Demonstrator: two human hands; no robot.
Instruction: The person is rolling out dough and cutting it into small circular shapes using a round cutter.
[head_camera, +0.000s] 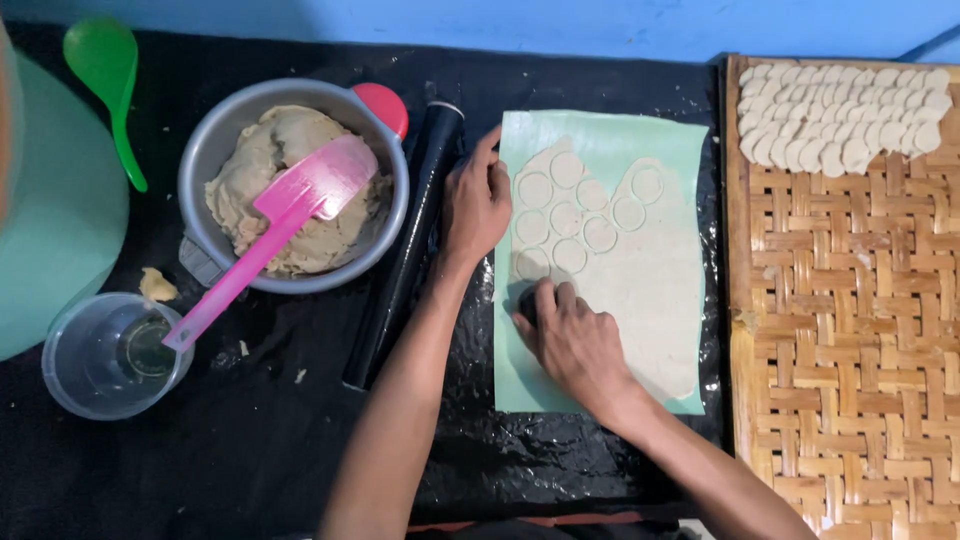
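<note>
A thin rolled sheet of pale dough lies on a light green mat, with several round outlines cut into its upper left part. My right hand presses a small dark round cutter into the dough at the sheet's left edge. My left hand rests flat on the mat's left border, fingers together, holding it down.
A black rolling pin lies beside the mat. Left of it stands a grey pot of dough with a pink spatula, a clear cup and a green spoon. A woven bamboo tray at right holds several cut dough discs.
</note>
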